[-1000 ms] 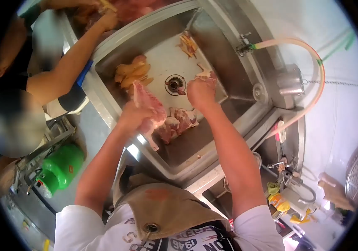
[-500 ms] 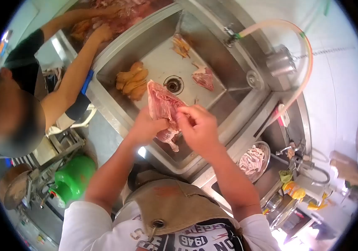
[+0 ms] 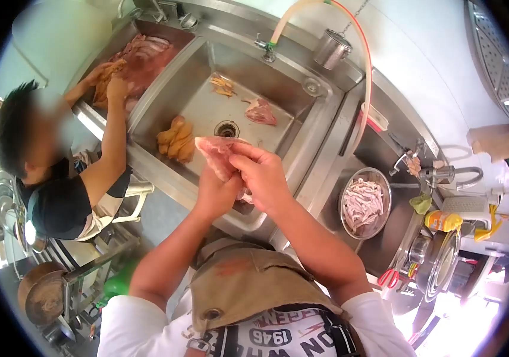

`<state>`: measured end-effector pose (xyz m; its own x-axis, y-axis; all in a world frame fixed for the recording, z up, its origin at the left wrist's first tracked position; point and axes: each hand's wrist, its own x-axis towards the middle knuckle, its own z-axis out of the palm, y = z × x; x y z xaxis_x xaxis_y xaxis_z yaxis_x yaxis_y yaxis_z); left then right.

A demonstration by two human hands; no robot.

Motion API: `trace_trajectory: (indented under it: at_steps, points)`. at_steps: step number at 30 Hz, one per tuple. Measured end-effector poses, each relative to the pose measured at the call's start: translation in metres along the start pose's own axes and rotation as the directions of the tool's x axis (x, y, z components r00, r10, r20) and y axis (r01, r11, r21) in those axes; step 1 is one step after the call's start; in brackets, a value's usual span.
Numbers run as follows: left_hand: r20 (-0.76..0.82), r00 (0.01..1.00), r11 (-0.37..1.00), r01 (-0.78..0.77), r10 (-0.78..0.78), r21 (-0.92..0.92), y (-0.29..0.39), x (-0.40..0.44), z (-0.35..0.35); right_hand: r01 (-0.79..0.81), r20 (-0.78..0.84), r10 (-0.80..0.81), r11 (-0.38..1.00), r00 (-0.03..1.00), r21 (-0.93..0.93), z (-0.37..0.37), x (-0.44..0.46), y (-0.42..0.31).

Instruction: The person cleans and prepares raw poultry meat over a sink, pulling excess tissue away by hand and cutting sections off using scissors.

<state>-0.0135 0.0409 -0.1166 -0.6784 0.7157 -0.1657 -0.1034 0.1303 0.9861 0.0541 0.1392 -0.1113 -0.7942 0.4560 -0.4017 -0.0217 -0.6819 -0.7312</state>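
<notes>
A raw, pinkish-red poultry piece [image 3: 214, 156] is held between both hands above the near part of a steel sink [image 3: 201, 110]. My left hand [image 3: 216, 191] is closed around its lower part. With thumb and fingers pinched, my right hand [image 3: 261, 177] grips the upper right side; the fingers cover much of the piece. Beyond it, a drain [image 3: 226, 129] opens in the sink floor. Yellow-skinned poultry pieces [image 3: 175, 140] lie piled on the left of the sink. A red meat piece [image 3: 260, 112] rests on the right, and small yellow feet [image 3: 223, 86] lie at the back.
At left, a co-worker's hands [image 3: 116, 90] work in a neighbouring basin of meat [image 3: 147, 52]. A hose [image 3: 368, 65] arches over the right rim. A metal bowl [image 3: 387, 221] of pale pieces and red scissors [image 3: 389, 278] are on the right.
My view has shifted, so more of the co-worker and the right-hand bowl shows. The poultry piece has been turned in my hands; the leg end that hung down is now mostly covered.
</notes>
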Motion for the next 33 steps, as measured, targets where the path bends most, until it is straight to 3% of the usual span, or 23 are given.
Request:
trace_trajectory:
  at_steps: [4,10,13,16,19,22,28,33]
  points:
    - [-0.024,0.998,0.997,-0.055,0.056,0.048,0.008,-0.015,0.018,0.175,0.031,-0.173,0.983,0.984,-0.063,0.006,-0.029,-0.012]
    - [-0.005,0.991,0.990,-0.130,0.130,-0.061,0.006,-0.032,0.035,0.258,-0.021,-0.263,0.957,0.965,-0.129,0.007,-0.058,-0.023]
    - [-0.021,0.997,0.995,-0.074,0.076,0.063,0.014,-0.042,0.040,0.330,-0.021,-0.338,0.928,0.941,-0.173,0.003,-0.065,-0.021]
    - [-0.034,0.985,0.981,-0.168,0.171,0.094,0.009,-0.045,0.046,0.390,-0.009,-0.397,0.905,0.918,-0.168,0.002,-0.072,-0.023]
    - [-0.052,0.971,0.968,-0.228,0.234,0.102,0.017,-0.050,0.053,0.412,-0.012,-0.421,0.893,0.907,-0.183,0.000,-0.079,-0.025]
    - [-0.059,0.983,0.982,-0.169,0.174,0.085,0.025,-0.054,0.057,0.448,0.000,-0.456,0.875,0.890,-0.184,-0.003,-0.082,-0.026]
    - [-0.088,0.974,0.970,-0.194,0.208,0.146,0.030,-0.057,0.062,0.419,-0.020,-0.425,0.899,0.905,-0.128,-0.010,-0.082,-0.024]
    - [-0.075,0.969,0.963,-0.220,0.234,0.155,0.030,-0.057,0.062,0.435,-0.037,-0.456,0.867,0.889,-0.244,-0.011,-0.081,-0.023]
